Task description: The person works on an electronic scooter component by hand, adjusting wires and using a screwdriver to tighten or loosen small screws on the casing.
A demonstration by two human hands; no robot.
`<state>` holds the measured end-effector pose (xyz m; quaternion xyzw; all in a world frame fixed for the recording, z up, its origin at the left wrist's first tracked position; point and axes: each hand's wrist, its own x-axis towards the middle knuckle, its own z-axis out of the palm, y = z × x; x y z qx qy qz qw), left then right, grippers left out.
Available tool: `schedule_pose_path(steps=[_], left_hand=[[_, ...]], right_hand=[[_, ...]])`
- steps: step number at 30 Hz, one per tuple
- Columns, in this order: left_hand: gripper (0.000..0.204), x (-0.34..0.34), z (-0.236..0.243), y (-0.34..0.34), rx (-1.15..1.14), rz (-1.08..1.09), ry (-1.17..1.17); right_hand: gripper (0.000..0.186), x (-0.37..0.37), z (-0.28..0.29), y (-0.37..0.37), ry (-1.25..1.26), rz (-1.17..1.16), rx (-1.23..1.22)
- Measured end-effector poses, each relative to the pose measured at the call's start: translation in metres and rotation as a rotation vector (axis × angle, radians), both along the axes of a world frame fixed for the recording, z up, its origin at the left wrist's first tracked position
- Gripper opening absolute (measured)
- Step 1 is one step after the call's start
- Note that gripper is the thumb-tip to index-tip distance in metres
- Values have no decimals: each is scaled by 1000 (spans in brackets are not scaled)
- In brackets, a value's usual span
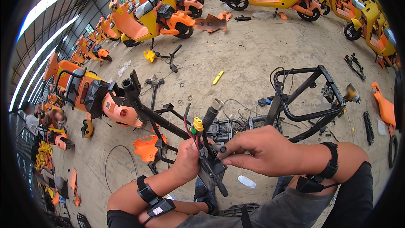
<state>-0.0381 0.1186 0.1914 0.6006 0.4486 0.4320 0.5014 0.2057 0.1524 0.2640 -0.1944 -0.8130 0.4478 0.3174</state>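
Note:
My left hand (187, 156) grips a bundle of wires and cables at a black rectangular box (206, 173), with a yellow plug (198, 123) and a green connector rising above it. My right hand (261, 150) is closed, thumb and index finger at a small black cylindrical cable end (222, 149) beside the box. Around both hands is a bare black scooter frame (154, 118), with tangled wiring and a black rear loop (299, 112) behind. A tube with a silver end (215, 106) stands just above the box.
Orange-yellow scooters (168, 25) stand in rows behind. One lies close at the left (97, 97). Loose orange panels (145, 147), a yellow knife-like item (218, 77), forks and black springs (368, 128) lie on the concrete floor (244, 50). Other people (33, 122) are at the far left.

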Motion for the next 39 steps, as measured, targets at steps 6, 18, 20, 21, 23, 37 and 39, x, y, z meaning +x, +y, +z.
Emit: schedule_pose_path(steps=[6, 18, 20, 21, 23, 37, 39], left_hand=[[80, -1, -5, 2, -41, -22, -86], [77, -2, -13, 2, -52, -11, -172], [75, 1, -8, 2, -67, -33, -195], [74, 4, -6, 3, -74, -44, -207], [71, 4, 0, 2, -44, -41, -213], [38, 26, -3, 9, -177, -357, -336], [33, 25, 2, 6, -147, -400, -347]], right_hand=[[17, -1, -3, 1, -2, 11, 1], [19, 0, -2, -4, 0, -10, -56], [18, -1, -5, -3, 13, -27, -2], [17, -1, -9, -1, 20, -43, 33], [17, -3, -7, -1, 9, -72, 23], [18, -6, -37, 8, 135, -367, -461], [19, -15, -34, 4, 125, -345, -463]])
